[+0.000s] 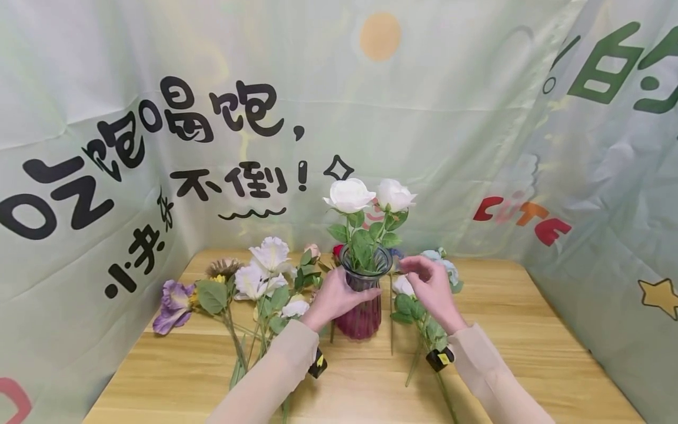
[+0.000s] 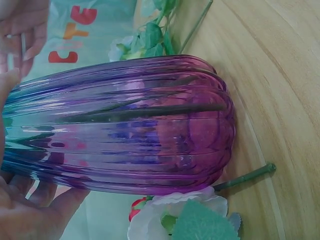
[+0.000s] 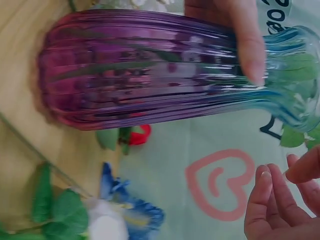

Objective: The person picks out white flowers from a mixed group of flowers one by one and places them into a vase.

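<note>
A ribbed glass vase [image 1: 360, 321], shading from blue-green at the neck to magenta at the base, stands upright on the wooden table. Two white roses, one to the left [image 1: 349, 195] and one to the right [image 1: 394, 195], rise from its mouth with green leaves. Through the glass, dark stems [image 2: 160, 112] reach down inside. My left hand [image 1: 333, 297] grips the vase just below its flared rim, thumb across the front. Right of the rim is my right hand [image 1: 431, 288], apart from the glass, its fingers loosely bent and holding nothing.
Purple [image 1: 173, 306] and white flowers [image 1: 270, 256] lie on the table [image 1: 503, 353] to the left. A white rose [image 1: 404, 285] and a pale blue flower [image 1: 450, 271] lie to the right. Behind the vase are a blue flower [image 3: 130, 210] and a printed curtain [image 1: 424, 135].
</note>
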Motion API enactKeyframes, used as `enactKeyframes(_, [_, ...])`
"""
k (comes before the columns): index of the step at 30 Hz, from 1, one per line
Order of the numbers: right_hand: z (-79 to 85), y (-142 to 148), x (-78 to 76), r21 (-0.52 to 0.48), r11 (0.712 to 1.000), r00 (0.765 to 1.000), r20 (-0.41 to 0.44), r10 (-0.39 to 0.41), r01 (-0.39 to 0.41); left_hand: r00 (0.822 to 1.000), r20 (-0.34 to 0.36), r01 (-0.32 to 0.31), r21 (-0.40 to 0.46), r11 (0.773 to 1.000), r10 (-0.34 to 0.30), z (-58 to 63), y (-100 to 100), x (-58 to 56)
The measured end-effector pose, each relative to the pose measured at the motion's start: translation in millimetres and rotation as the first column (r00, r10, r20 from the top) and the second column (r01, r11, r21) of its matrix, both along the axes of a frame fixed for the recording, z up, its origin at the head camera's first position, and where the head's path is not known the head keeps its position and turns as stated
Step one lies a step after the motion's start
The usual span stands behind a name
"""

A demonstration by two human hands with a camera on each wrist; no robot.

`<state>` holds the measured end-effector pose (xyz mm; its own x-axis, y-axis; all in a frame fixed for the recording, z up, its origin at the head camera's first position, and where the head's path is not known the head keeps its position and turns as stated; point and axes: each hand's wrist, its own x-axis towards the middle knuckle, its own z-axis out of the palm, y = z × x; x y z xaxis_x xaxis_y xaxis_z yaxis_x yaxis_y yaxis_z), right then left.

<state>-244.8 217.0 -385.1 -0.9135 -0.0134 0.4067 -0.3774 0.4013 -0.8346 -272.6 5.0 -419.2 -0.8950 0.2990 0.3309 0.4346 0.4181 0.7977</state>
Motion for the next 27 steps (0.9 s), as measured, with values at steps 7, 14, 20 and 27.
enactKeyframes(7, [-24.6,13,7.4,-0.003,1.000,0.996,0.083,-0.020,0.020,0.999,0.029,-0.016,-0.014,1.000,0.017,-1.2,2,1.5])
enactKeyframes(14, [-40.2,28,20.0,0.041,0.999,0.993,0.112,-0.029,0.024,1.000,0.022,-0.010,-0.009,1.000,0.010,-2.8,1,0.9])
enactKeyframes(20, [-47.9,44,33.3,0.129,0.991,0.989,0.144,-0.037,0.018,1.000,0.021,-0.008,-0.005,1.000,0.008,0.1,-1,0.3])
enactKeyframes(27, [-56.8,65,44.8,0.285,0.959,0.993,0.112,-0.033,-0.001,1.000,0.020,-0.014,-0.013,1.000,0.014,-0.1,-1,2.6])
